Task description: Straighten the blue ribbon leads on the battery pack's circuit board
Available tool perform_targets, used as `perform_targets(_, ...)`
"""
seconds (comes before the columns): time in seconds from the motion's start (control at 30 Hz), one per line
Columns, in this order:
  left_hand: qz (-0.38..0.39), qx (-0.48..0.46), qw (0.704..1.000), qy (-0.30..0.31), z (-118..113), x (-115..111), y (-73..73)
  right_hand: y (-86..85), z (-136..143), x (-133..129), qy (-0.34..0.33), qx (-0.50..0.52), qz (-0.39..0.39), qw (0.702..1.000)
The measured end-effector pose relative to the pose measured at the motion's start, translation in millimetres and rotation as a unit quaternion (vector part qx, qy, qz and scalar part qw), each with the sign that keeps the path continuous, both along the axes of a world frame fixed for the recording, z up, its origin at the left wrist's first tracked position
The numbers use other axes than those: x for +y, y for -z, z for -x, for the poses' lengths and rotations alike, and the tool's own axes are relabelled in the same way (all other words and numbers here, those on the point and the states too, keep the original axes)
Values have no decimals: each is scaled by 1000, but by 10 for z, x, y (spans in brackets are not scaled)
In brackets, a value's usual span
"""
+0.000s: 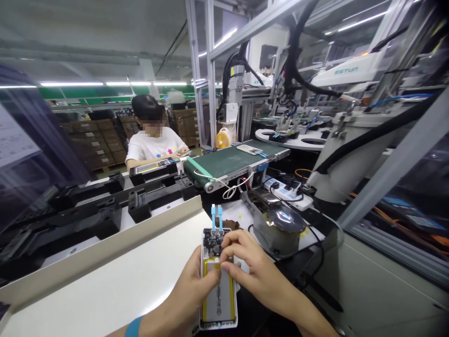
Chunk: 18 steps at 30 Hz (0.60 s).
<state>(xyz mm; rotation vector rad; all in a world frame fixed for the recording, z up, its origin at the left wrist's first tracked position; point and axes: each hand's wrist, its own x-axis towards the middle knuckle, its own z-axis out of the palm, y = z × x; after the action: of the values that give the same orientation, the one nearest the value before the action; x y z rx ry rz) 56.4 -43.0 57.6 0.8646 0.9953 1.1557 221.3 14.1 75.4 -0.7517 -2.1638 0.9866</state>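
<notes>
An opened power bank (pixel 219 299) is held upright before me, its white case showing a silver battery with yellow edges below a dark circuit board (pixel 212 243). Two light-blue cables (pixel 216 217) stick out of its top end. My left hand (pixel 191 285) wraps the left side of the case, thumb lying across the battery. With bent fingers, my right hand (pixel 245 267) reaches over from the right; its thumb and fingertips pinch together at the seam between board and battery. Whatever sits between those fingertips is too small to make out.
A white worktop (pixel 105 285) lies left, bordered by a raised rail; black fixtures (pixel 157 201) stand beyond it. A green conveyor belt (pixel 224 164) carries another power bank (pixel 248 150). A co-worker (pixel 154 135) sits across. A robot arm (pixel 351 140) and a power strip (pixel 289 192) are right.
</notes>
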Motion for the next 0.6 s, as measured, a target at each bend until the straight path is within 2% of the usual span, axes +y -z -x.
perform_targets(0.47,30,0,999,12,28,-28,27,43,35,-21,35,6,-32,999)
perform_targets(0.6,36,-23,999,12,17,-35,-29,152,45,-32,86,102,16,991)
